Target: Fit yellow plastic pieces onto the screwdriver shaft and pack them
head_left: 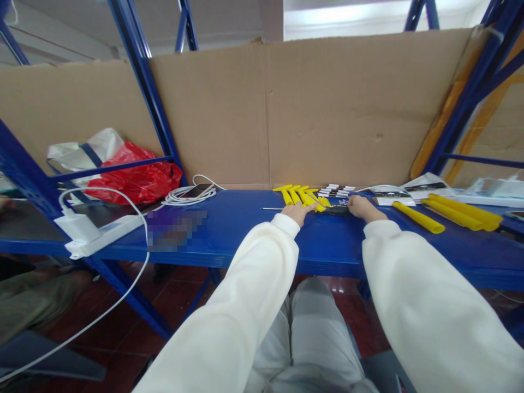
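2 white sleeves (239,295); left hand (295,212) near yellow pieces (285,193), right hand (363,208) near black item (337,210); cannot tell what fingers (351,204) hold.

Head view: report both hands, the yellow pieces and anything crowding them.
Left hand at the yellow pieces, grip unclear. Right hand at a black item, grip unclear. Black-and-white strips close beyond.

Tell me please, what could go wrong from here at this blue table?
The left fingers are close to the row of yellow pieces and might disturb it. The right sleeve is near a single yellow tube and might brush it. The white cable hangs past the front edge of the blue table; if snagged, it might tug the white adapter.
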Available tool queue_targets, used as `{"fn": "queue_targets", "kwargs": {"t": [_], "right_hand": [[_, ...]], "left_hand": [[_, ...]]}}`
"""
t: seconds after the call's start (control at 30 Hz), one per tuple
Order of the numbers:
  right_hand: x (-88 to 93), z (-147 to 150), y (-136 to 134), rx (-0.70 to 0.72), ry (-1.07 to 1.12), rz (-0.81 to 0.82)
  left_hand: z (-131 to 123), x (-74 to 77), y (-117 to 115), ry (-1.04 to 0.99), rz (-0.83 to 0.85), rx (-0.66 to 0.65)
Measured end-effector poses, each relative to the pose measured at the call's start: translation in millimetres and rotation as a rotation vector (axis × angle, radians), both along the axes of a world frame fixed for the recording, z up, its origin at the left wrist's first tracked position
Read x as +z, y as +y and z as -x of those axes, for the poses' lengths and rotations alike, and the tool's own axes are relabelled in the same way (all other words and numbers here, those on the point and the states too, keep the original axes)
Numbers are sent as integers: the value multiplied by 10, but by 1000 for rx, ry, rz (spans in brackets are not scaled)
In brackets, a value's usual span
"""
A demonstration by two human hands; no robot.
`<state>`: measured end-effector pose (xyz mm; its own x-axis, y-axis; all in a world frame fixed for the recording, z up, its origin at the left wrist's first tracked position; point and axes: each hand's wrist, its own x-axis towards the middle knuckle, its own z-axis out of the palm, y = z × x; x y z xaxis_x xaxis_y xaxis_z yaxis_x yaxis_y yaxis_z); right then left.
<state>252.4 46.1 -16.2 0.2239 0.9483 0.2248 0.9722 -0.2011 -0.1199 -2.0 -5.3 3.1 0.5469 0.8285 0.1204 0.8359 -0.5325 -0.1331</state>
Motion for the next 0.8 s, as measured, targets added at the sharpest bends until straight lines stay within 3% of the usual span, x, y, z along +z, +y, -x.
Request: {"fn": "queue_targets", "kwargs": {"t": [0.33, 0.53, 0.67, 0.8], "right_hand": [[-30, -83, 108, 55, 251, -302], [-39, -50, 124, 121, 423, -403], [-24, 39, 150, 228, 545, -473], [-25, 193, 188, 462, 665, -590]], "left_hand": [[18, 16, 40, -111, -7, 16], [58, 35, 170, -470, 46, -23], [21, 2, 221, -914, 308, -63], [-56, 5, 174, -1194, 713, 38]]}}
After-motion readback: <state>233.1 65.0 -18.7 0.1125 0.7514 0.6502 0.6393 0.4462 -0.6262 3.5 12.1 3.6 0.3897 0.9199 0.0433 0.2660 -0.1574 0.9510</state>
